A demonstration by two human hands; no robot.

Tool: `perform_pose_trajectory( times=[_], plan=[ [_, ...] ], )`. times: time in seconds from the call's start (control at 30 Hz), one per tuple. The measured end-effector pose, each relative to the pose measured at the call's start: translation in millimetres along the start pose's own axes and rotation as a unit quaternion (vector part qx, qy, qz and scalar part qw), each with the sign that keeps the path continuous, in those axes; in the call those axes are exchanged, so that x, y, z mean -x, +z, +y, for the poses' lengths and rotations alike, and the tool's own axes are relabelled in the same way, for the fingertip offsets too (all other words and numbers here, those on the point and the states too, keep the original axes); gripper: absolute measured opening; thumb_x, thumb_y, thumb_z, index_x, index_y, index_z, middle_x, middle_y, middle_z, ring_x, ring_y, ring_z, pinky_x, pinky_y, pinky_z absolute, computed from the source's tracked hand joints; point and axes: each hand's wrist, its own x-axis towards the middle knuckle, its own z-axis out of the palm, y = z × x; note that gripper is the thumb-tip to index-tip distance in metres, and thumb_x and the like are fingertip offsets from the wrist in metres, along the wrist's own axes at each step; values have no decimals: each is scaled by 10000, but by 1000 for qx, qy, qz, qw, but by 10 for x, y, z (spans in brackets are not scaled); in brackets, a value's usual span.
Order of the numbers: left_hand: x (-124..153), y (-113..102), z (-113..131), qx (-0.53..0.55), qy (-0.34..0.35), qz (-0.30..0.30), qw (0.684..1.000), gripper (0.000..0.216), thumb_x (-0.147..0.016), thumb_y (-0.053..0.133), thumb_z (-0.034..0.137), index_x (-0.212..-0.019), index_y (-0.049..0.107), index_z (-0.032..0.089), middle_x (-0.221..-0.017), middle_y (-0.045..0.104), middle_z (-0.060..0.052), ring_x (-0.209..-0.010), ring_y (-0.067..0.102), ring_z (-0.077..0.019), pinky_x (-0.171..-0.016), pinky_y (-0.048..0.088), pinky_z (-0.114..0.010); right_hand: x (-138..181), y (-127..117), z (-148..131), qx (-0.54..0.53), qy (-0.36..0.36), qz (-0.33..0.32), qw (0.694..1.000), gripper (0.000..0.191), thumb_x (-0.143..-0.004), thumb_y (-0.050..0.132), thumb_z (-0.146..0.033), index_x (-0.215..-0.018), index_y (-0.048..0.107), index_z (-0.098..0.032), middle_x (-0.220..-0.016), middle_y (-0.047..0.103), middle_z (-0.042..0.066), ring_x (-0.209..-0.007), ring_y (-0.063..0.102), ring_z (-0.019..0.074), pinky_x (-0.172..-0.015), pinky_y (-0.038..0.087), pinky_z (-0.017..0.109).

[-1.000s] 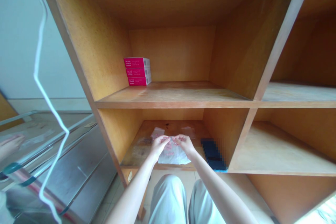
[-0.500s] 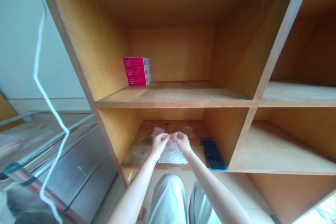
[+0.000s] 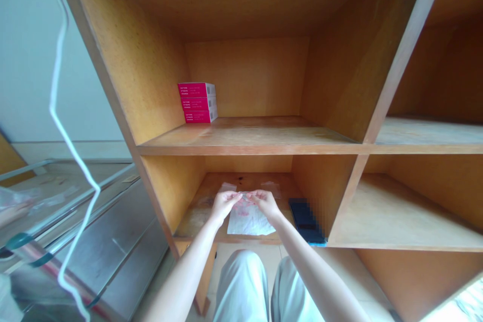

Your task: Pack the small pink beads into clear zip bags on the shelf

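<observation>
Over the lower shelf, a whitish plastic bag (image 3: 249, 221) with red marks near its top hangs or lies between my hands; I cannot tell which. My left hand (image 3: 225, 205) is closed in a pinch on the bag's upper left edge. On the upper right edge, my right hand (image 3: 266, 203) pinches too, its fingertips close to the left ones. Behind my hands lie two small clear pieces of plastic, one a clear packet (image 3: 228, 187) at the left and another packet (image 3: 270, 187) at the right.
A flat, dark phone-like thing (image 3: 305, 222), partly pixelated, lies right on the lower shelf (image 3: 194, 224). Pink boxes (image 3: 196, 103) are stacked on the shelf above. A white cable (image 3: 71, 146) hangs left, before a metal-framed cart (image 3: 109, 234). Another person's hand (image 3: 9, 215) shows at the left edge.
My fingers have drawn slightly apart along the bag's top edge, and the bag looks wider and flatter. The other person's hand at the left has shifted a little.
</observation>
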Motion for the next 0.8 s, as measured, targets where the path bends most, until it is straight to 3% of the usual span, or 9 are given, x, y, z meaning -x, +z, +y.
perform_pose_trajectory(
  times=[0.23, 0.47, 0.63, 0.7, 0.8],
  plan=[
    [48, -119, 105, -1, -12, -65, 998, 357, -658, 631, 420, -874, 682, 140, -821, 703, -102, -785, 643, -226, -643, 487, -301, 32, -68, -123, 33, 8, -58, 998, 374, -628, 633, -495, -740, 699, -144, -754, 698, 94, -699, 633, 213, -693, 466, 332],
    [39, -226, 182, -47, -14, -120, 992, 300, -646, 641, 390, -831, 698, 161, -825, 707, -77, -788, 636, -232, -658, 487, -320, 111, -129, -205, 23, -9, -108, 994, 336, -672, 624, -446, -828, 706, -160, -809, 700, 88, -727, 639, 218, -710, 463, 336],
    [79, -273, 220, -44, -19, -166, 985, 341, -689, 601, 406, -912, 678, 160, -913, 693, -86, -863, 623, -235, -736, 479, -339, 149, -118, -235, 36, -16, -126, 991, 346, -677, 615, -462, -824, 707, -163, -804, 701, 80, -770, 637, 227, -741, 459, 343],
    [113, -264, 206, -32, -16, -156, 987, 378, -712, 569, 430, -958, 657, 157, -987, 671, -95, -927, 605, -236, -770, 474, -343, 154, -114, -218, 48, -17, -122, 991, 376, -672, 610, -483, -841, 705, -161, -808, 700, 77, -789, 634, 235, -753, 458, 353],
    [169, -206, 94, -24, 9, -79, 997, 444, -725, 554, 428, -1096, 564, 184, -1085, 626, -95, -1022, 563, -215, -855, 442, -337, 144, -105, -167, 51, -24, -86, 995, 402, -683, 592, -499, -874, 699, -162, -834, 698, 79, -786, 635, 243, -752, 463, 372]
  ],
)
